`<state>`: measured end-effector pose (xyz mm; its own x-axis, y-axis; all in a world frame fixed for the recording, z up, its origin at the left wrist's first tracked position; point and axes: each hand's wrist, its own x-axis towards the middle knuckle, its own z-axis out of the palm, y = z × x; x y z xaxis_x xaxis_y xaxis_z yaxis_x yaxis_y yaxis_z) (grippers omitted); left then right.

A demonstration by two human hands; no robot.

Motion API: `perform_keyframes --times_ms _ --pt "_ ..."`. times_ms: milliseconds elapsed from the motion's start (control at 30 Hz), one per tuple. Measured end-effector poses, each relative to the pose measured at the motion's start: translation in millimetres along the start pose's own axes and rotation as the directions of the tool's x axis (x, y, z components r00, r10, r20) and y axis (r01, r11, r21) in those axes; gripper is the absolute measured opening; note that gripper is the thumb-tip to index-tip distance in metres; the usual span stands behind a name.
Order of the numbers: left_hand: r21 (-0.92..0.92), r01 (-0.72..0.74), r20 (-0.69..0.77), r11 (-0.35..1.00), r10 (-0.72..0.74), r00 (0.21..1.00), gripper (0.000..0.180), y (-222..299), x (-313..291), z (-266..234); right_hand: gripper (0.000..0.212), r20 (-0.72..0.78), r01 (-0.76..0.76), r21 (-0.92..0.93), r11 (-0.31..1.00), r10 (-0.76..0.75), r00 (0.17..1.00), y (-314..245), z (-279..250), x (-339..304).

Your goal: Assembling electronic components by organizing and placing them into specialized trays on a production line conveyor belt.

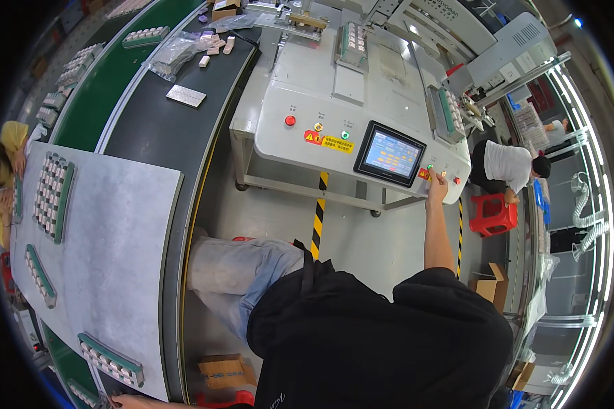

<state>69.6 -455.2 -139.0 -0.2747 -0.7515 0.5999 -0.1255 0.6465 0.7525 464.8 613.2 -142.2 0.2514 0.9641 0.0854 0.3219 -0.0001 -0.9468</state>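
My right hand [437, 186] reaches to the front panel of a white machine [280, 140]. Its fingers are partly stretched out, with a fingertip at a green button [430, 168] just right of the touch screen [391, 154]. Nothing shows in its grasp. Far down at the lower left rim lies my left hand [126, 401], partly cut off. It is beside the end of a green tray of small pale blocks [82, 394]; whether its fingers grip the tray is too small to tell. Another such tray [111, 360] lies just above it on a grey board [109, 238].
Loaded trays stand on the machine, one at the back [353, 44] and one on the right [450, 112]. Loose blocks and plastic bags [181, 54] lie on the dark table. One co-worker [13, 153] is at far left; another [506, 167] bends by a red stool [492, 215].
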Motion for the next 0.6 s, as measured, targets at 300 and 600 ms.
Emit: perform_keyframes --times_ms 300,600 --pt "0.175 -0.014 0.011 0.984 0.013 1.000 0.029 1.9 -1.1 -0.1 0.064 0.080 -0.084 -0.033 0.996 0.086 0.993 1.3 -7.7 18.2" --pt "0.133 -0.055 -0.017 0.990 0.057 0.998 0.030 -15.3 10.8 -0.8 0.036 0.051 -0.052 0.109 0.993 0.047 0.998 0.8 -1.7 -3.0"
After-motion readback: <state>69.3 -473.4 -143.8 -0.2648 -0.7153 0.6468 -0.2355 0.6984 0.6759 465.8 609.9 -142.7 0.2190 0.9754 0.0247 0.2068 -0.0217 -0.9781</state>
